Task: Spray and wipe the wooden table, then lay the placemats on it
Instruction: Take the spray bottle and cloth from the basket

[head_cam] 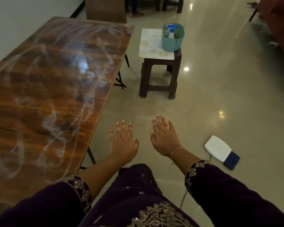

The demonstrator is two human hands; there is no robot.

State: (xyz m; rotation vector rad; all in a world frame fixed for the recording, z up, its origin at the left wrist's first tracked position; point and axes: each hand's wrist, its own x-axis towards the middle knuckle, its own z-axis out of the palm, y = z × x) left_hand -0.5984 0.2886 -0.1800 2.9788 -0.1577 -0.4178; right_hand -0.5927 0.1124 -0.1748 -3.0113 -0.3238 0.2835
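The wooden table (56, 95) runs off the left edge, and the left sleeve (47, 202) covers its near end. Only the blue-and-white head of the spray bottle (171, 29) shows inside the teal bucket (172, 43). The bucket also hides a corner of the placemats (152, 45), and their number cannot be told.

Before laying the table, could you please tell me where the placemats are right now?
In the head view the placemats lie on the brown stool right of the wooden table, by the teal tub holding the spray bottle.
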